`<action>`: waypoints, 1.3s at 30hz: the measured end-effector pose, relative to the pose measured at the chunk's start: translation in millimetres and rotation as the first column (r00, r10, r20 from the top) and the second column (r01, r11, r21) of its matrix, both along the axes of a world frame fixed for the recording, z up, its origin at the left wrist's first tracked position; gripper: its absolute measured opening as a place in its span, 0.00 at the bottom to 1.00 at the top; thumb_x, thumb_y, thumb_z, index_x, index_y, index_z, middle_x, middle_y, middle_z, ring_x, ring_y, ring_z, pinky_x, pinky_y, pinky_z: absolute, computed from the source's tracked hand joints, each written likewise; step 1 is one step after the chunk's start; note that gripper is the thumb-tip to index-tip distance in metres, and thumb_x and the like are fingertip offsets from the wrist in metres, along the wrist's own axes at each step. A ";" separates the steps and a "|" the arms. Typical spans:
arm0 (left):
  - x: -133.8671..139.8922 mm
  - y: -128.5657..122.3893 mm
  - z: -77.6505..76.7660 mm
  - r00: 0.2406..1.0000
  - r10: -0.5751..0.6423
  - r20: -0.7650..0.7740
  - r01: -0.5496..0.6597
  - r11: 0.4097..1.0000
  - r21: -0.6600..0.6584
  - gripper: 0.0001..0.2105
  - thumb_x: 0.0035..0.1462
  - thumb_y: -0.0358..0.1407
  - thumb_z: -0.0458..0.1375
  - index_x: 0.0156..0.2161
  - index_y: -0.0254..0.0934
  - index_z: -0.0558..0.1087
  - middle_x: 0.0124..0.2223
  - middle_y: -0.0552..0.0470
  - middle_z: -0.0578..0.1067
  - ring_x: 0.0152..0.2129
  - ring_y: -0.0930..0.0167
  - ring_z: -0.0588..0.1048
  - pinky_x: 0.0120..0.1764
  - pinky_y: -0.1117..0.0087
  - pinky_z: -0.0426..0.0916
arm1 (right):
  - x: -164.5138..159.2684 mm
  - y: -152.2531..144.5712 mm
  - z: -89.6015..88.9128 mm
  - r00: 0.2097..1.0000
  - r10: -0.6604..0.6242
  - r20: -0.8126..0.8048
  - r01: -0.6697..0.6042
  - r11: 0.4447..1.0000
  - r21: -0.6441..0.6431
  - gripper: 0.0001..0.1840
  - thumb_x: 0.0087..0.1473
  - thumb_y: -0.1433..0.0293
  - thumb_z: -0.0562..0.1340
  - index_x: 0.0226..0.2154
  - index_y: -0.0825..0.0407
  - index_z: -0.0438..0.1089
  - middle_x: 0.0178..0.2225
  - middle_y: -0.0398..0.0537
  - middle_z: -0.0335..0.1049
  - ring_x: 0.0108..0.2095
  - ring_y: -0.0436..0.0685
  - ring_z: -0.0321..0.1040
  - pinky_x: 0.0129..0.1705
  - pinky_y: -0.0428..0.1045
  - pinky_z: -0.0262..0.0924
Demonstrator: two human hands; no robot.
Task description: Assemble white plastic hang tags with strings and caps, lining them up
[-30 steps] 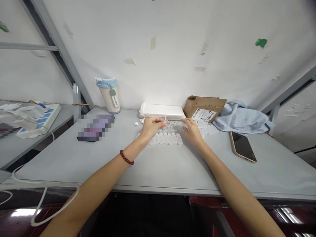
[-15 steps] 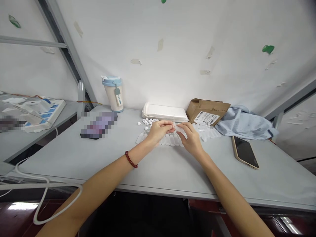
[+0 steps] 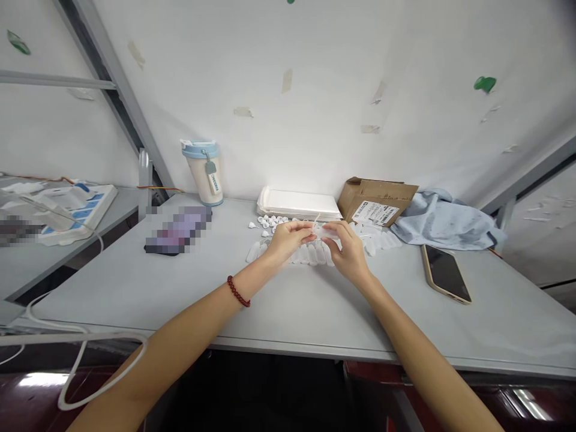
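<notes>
Above the middle of the desk, my left hand pinches a small white piece with a thin stem that sticks up past the fingertips. Close beside it, my right hand grips a translucent oblong plastic piece between thumb and fingers. The two pieces meet between my fingertips; whether they are joined I cannot tell. Under and behind my hands lies a row of similar translucent oblong pieces. Several small white cap-like pieces are heaped just behind my left hand.
A white flat box and an opened cardboard box stand along the wall, with a bluish cloth to their right. A tumbler and a blurred phone are at left, another phone at right. A white cable loops over my left forearm.
The thin stem has tilted from upright to leaning right. My right hand has brought the translucent piece level, its end against my left fingertips. The view has shifted slightly.
</notes>
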State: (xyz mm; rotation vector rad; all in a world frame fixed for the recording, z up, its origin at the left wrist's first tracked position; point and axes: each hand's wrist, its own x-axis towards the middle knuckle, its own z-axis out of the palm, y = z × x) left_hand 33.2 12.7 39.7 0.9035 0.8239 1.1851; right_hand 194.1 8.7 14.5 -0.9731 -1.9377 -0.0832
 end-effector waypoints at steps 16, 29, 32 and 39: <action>0.1 -1.8 1.0 0.998 0.012 -0.055 -0.013 1.000 -0.025 0.04 0.49 0.22 0.57 0.27 0.30 0.71 0.27 0.53 0.72 0.25 0.76 0.73 0.43 0.66 0.70 | -4.6 -7.3 4.2 0.953 0.000 -0.303 -0.102 0.942 -0.321 0.12 0.53 0.61 0.60 0.39 0.50 0.67 0.39 0.50 0.72 0.38 0.58 0.68 0.39 0.53 0.64; 2.6 -7.4 5.3 0.991 0.038 -0.130 -0.030 0.998 0.063 0.04 0.48 0.25 0.56 0.24 0.31 0.71 0.36 0.48 0.73 0.29 0.73 0.73 0.35 0.69 0.70 | -5.6 -7.2 5.0 0.855 -0.048 -0.516 -0.216 0.872 -0.440 0.15 0.48 0.60 0.65 0.37 0.51 0.68 0.32 0.46 0.71 0.33 0.54 0.68 0.36 0.51 0.64; 2.8 -6.8 3.4 0.990 0.023 -0.136 -0.010 0.995 0.101 0.04 0.47 0.29 0.58 0.24 0.31 0.71 0.39 0.47 0.73 0.31 0.72 0.72 0.33 0.70 0.69 | -5.1 -5.9 4.2 0.841 -0.071 -0.537 -0.214 0.867 -0.450 0.16 0.46 0.59 0.65 0.36 0.51 0.68 0.30 0.44 0.70 0.30 0.53 0.68 0.34 0.51 0.64; 2.1 -5.6 -1.9 0.976 0.056 -0.212 -0.016 0.983 0.184 0.09 0.47 0.39 0.62 0.28 0.34 0.74 0.36 0.48 0.74 0.37 0.68 0.71 0.33 0.71 0.66 | -6.3 -6.7 4.4 0.835 -0.086 -0.543 -0.213 0.860 -0.464 0.18 0.46 0.58 0.66 0.36 0.52 0.67 0.29 0.43 0.70 0.29 0.54 0.71 0.30 0.50 0.65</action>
